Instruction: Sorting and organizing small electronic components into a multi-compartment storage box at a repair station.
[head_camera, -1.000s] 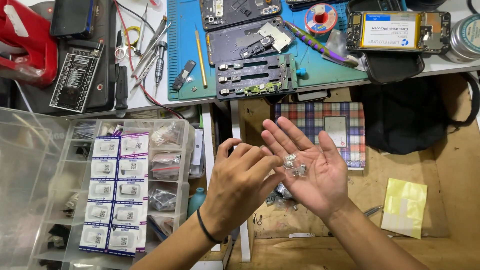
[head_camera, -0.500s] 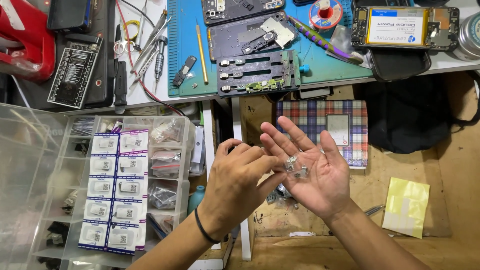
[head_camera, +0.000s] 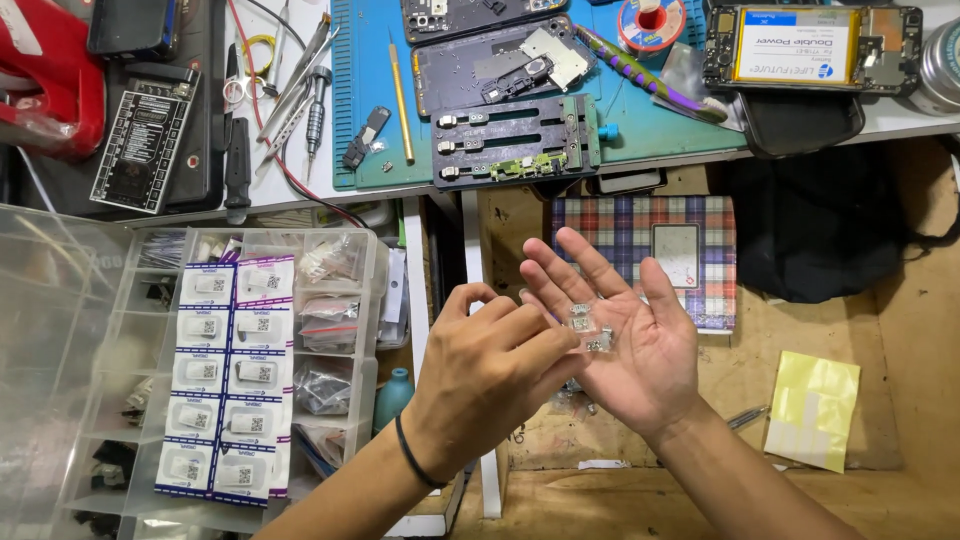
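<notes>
Both hands sit slightly lower than a second ago; the pose is otherwise unchanged. At left, a clear organizer (head_camera: 372, 300) holds two columns of white, blue-edged packets (head_camera: 232, 375) and bagged dark parts in its right compartments. Left hand (head_camera: 490, 375), wrist banded, is palm down, fingers curled loosely toward the right palm, grasping nothing visible. Right hand (head_camera: 625, 335) is palm up, fingers spread, cradling small metal parts (head_camera: 588, 325) at mid-palm. Behind it lies a plaid pouch (head_camera: 620, 225). Far right, a yellow sheet (head_camera: 812, 410) lies flat.
</notes>
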